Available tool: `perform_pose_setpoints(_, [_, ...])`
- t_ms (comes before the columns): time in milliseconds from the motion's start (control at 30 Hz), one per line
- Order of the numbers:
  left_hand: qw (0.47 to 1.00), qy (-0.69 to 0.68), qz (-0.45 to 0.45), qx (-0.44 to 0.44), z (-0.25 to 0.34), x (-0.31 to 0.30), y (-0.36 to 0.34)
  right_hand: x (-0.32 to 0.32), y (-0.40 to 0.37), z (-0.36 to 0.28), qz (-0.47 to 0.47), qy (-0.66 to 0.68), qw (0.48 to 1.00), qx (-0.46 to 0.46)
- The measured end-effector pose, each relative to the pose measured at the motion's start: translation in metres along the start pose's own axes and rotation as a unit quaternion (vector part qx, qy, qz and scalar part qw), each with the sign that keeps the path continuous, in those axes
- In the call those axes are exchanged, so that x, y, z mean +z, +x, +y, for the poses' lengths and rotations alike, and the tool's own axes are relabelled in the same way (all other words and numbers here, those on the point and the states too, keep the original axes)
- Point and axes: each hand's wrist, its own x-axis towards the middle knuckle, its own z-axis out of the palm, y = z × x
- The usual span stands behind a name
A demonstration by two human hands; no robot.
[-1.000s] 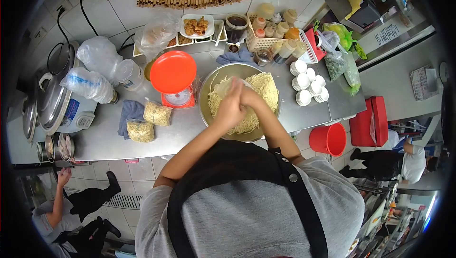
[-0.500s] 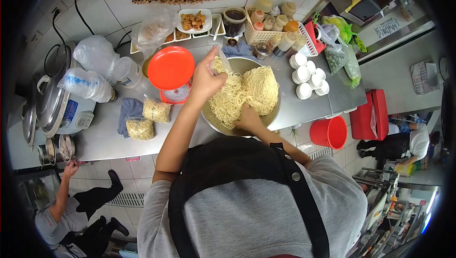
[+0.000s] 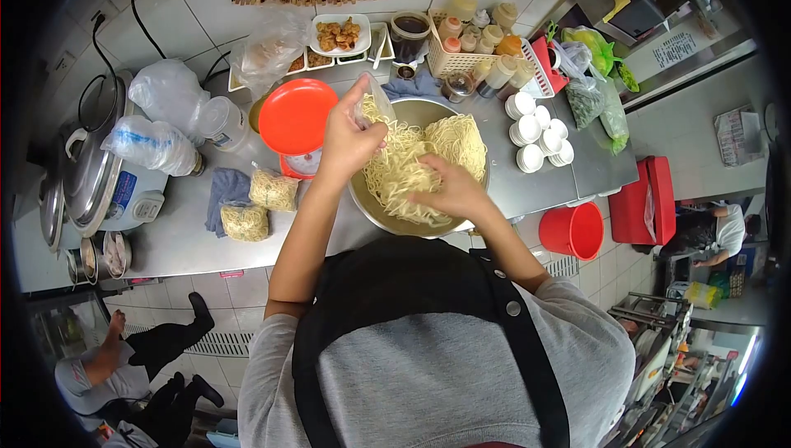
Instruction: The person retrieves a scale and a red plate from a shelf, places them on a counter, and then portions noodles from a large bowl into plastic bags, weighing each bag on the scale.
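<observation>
A large metal bowl (image 3: 360, 207) full of pale yellow noodles (image 3: 465, 141) stands on the counter in front of me. My left hand (image 3: 349, 141) is closed around a clear plastic bag (image 3: 381, 95), held at the bowl's left rim with some noodles in its mouth. Inside the bowl, my right hand (image 3: 455, 190) grips a loose bunch of noodles and lifts it toward the bag; the strands are slightly blurred. Left of the bowl is a scale with a round red pan (image 3: 297, 117), its dial partly behind my left wrist.
Two filled noodle bags (image 3: 273, 190) lie by a grey cloth (image 3: 222, 192). Stacked white cups (image 3: 527, 131) stand to the right, sauce bottles in a basket (image 3: 449, 59) behind. A red bucket (image 3: 571, 230) is beyond the counter's front edge. Other people (image 3: 103, 374) are lower left and far right.
My right hand has risen from deep in the noodles and moved up, drawing a bunch toward the bag. My left hand has shifted slightly left, still with the bag.
</observation>
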Motion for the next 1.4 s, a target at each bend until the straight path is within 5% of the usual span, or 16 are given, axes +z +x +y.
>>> perform_pose_setpoints(167, [1.0, 0.008, 0.004, 0.012, -0.006, 0.0, -0.003, 0.09, 0.022, 0.066, -0.145, -0.128, 0.973, 0.125])
perform_pose_setpoints(233, [1.0, 0.01, 0.007, 0.014, -0.008, -0.001, -0.003, 0.119, 0.015, 0.077, 0.034, -0.272, 0.959, 0.069])
perform_pose_setpoints(267, [1.0, 0.006, 0.006, 0.009, -0.008, -0.001, -0.004, 0.117, 0.02, 0.088, 0.033, -0.273, 0.959, 0.069])
perform_pose_setpoints(333, [1.0, 0.004, 0.003, 0.004, -0.006, -0.002, -0.005, 0.105, 0.032, 0.11, -0.123, 0.094, 0.982, 0.103])
perform_pose_setpoints(500, [1.0, -0.008, 0.01, -0.001, 0.001, -0.009, -0.005, 0.019, 0.015, 0.031, -0.05, 0.097, 0.988, 0.11])
perform_pose_setpoints(600, [0.999, -0.011, 0.026, 0.018, 0.001, -0.009, -0.002, -0.012, 0.005, 0.004, 0.016, 0.177, 0.983, 0.043])
perform_pose_setpoints(733, [0.999, -0.027, 0.025, 0.015, -0.001, -0.007, 0.001, -0.027, 0.008, 0.0, 0.05, 0.054, 0.996, -0.042])
perform_pose_setpoints(833, [0.999, -0.034, 0.016, -0.007, 0.0, -0.008, 0.001, -0.039, 0.003, -0.026, 0.161, 0.154, 0.967, -0.125])
perform_pose_setpoints(933, [1.0, -0.012, 0.022, 0.017, -0.001, -0.008, 0.001, -0.027, 0.012, -0.019, 0.088, 0.182, 0.978, -0.059])
perform_pose_setpoints(967, [1.0, -0.013, 0.019, 0.012, 0.0, -0.008, 0.001, -0.027, 0.014, -0.016, 0.01, 0.123, 0.991, 0.042])
perform_pose_setpoints(1000, [1.0, -0.014, 0.017, 0.008, 0.001, -0.007, 0.002, -0.026, 0.013, -0.016, 0.01, 0.123, 0.992, 0.041])
perform_pose_setpoints(1067, [1.0, -0.014, 0.02, 0.011, 0.001, -0.007, 0.003, -0.025, 0.011, -0.016, 0.084, 0.159, 0.978, -0.104])
perform_pose_setpoints(1200, [0.999, -0.01, 0.016, -0.026, 0.004, -0.006, 0.0, 0.003, 0.016, 0.004, 0.042, 0.2, 0.978, -0.03])
perform_pose_setpoints(1267, [1.0, -0.001, 0.014, -0.02, -0.001, -0.005, 0.001, 0.032, 0.013, 0.027, 0.041, -0.117, 0.992, 0.01])
perform_pose_setpoints(1400, [1.0, -0.016, 0.02, 0.007, -0.008, -0.001, 0.001, 0.094, 0.008, 0.072, -0.003, -0.193, 0.979, 0.07])
